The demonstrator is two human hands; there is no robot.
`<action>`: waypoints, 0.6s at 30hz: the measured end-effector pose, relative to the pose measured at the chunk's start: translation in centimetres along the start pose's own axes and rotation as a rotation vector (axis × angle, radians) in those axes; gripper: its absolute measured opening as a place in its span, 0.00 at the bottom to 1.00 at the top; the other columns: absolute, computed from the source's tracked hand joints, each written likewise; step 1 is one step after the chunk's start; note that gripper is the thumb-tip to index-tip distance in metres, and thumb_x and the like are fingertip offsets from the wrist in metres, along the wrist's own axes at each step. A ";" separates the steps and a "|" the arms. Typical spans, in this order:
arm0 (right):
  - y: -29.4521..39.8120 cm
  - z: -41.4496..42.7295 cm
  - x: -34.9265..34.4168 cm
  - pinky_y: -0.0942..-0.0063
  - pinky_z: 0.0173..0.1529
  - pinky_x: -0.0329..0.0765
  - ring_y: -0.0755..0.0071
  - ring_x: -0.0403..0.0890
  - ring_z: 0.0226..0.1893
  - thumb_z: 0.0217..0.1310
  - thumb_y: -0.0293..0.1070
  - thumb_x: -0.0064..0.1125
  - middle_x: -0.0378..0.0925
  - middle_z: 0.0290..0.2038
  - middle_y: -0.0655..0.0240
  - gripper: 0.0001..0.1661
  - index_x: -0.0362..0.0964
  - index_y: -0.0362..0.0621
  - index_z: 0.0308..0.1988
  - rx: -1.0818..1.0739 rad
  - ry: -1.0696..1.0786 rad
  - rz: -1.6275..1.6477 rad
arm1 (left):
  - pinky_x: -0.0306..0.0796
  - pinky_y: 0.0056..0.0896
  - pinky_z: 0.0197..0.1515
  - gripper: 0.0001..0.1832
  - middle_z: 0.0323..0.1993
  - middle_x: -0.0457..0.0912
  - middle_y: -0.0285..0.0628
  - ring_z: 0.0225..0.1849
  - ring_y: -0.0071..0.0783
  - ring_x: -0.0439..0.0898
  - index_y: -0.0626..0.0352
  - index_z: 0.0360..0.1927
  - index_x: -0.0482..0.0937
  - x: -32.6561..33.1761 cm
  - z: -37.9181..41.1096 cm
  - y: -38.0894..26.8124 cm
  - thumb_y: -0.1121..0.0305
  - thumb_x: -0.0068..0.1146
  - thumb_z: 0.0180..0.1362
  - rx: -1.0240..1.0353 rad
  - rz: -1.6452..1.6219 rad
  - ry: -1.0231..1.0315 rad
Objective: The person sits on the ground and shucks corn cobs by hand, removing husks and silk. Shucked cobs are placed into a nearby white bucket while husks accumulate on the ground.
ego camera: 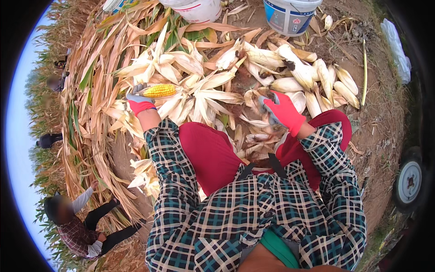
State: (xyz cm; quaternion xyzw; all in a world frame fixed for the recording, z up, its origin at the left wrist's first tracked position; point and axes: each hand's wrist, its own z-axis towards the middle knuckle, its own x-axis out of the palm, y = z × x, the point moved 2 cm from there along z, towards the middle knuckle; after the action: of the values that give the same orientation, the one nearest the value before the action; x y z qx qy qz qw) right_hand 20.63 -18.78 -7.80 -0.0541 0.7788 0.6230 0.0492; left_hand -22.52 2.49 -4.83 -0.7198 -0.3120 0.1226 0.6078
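Observation:
My left hand [141,99], in a red and grey work glove, is closed on the end of a husked yellow corn cob [160,90]. The cob lies sideways above a heap of opened pale corn husks [204,102]. Across the heap, my right hand [280,108] wears the same kind of glove and has its fingers bent against dry husk and brown silk [253,98]; whether it grips any of this is not clear. Unhusked corn ears [300,73] are piled just beyond and to the right of it. Loose husk pieces lie between my knees.
Two plastic buckets [195,10] [290,17] stand at the far side. Cut corn stalks [98,95] lie in a long band at left. A person [76,234] in a plaid top is at lower left, others farther off. A wheel [409,182] and white plastic sack [396,51] are at right.

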 end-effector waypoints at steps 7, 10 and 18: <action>2.9 0.7 4.3 0.60 0.59 0.70 0.47 0.73 0.57 0.56 0.55 0.56 0.65 0.60 0.40 0.45 0.55 0.41 0.65 -0.333 0.397 -1.049 | 0.68 0.49 0.58 0.31 0.45 0.79 0.54 0.49 0.48 0.77 0.71 0.46 0.74 8.3 -4.1 -4.0 0.50 0.28 0.65 0.059 -0.371 0.140; 8.6 2.9 2.3 0.66 0.51 0.76 0.53 0.79 0.49 0.58 0.51 0.58 0.74 0.54 0.49 0.38 0.62 0.43 0.63 -0.368 0.260 -0.759 | 0.68 0.48 0.59 0.31 0.44 0.79 0.57 0.49 0.50 0.77 0.73 0.47 0.72 10.3 -8.1 -5.0 0.51 0.27 0.68 0.157 -0.353 0.304; 10.0 7.5 5.9 0.53 0.72 0.47 0.43 0.42 0.72 0.50 0.61 0.65 0.46 0.69 0.44 0.59 0.44 0.44 0.70 -0.528 -0.212 -0.222 | 0.64 0.45 0.63 0.33 0.52 0.75 0.59 0.56 0.49 0.74 0.74 0.55 0.68 19.2 -18.8 -1.7 0.49 0.31 0.68 -0.046 -0.322 0.562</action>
State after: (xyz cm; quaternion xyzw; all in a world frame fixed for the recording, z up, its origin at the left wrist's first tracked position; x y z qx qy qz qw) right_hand 13.43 -9.39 -0.68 -0.0846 0.5696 0.7970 0.1823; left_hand 2.29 -0.90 4.99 -0.6805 -0.2443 -0.1857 0.6654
